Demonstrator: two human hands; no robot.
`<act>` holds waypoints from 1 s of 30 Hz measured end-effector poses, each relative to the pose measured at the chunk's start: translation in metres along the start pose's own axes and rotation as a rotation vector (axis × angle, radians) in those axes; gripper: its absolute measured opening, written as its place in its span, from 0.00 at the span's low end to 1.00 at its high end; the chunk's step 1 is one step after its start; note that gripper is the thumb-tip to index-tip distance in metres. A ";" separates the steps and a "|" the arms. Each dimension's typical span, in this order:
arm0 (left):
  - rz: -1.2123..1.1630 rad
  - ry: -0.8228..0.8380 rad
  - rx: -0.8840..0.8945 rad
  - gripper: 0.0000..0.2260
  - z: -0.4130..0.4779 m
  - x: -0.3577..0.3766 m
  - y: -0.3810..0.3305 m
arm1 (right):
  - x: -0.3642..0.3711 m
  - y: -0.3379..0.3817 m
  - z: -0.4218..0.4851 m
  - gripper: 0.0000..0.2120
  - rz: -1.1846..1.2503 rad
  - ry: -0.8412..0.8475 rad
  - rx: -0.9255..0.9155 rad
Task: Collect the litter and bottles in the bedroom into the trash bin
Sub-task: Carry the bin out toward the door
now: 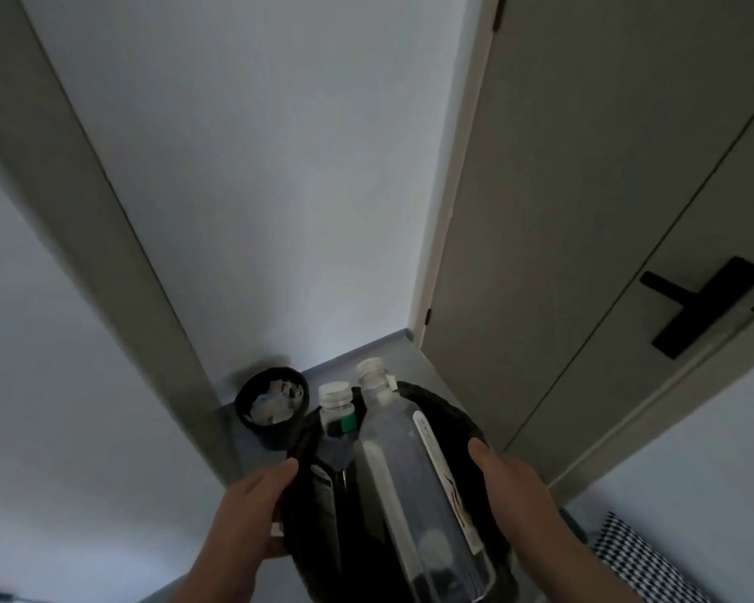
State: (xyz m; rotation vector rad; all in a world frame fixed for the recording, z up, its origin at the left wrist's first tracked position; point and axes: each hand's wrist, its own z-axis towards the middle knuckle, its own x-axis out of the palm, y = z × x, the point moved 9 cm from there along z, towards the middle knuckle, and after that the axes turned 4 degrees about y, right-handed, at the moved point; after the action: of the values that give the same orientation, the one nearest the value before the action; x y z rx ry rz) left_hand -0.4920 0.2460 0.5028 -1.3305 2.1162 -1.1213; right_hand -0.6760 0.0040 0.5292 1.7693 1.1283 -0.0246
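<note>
While you are carrying the black trash bin (445,411) with your left hand (253,511) and right hand (514,493) clamped on opposite sides of its rim, the job is looking nearly finished. Two clear bottles (414,472) are standing inside it, caps poking above the rim. A smaller bin (273,411) is sitting on the floor (392,350) just beyond, holding crumpled litter (275,400).
</note>
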 end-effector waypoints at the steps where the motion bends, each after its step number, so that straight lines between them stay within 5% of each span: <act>1: -0.005 -0.001 0.004 0.12 0.013 0.007 -0.008 | -0.003 0.007 0.015 0.25 0.008 0.000 -0.006; 9: -0.050 -0.122 -0.043 0.10 0.127 0.066 -0.057 | -0.014 0.065 0.166 0.25 0.085 0.132 -0.001; 17: -0.134 -0.224 -0.122 0.14 0.230 0.119 -0.114 | -0.032 0.159 0.308 0.11 0.021 0.299 -0.081; 30: -0.170 -0.336 -0.125 0.14 0.410 0.114 -0.171 | 0.055 0.242 0.515 0.20 -0.177 0.404 0.008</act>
State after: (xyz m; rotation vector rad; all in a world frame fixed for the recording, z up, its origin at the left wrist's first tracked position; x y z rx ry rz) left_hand -0.1690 -0.0644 0.4029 -1.6530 1.8792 -0.7690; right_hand -0.2461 -0.3556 0.4176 1.7205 1.5733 0.2308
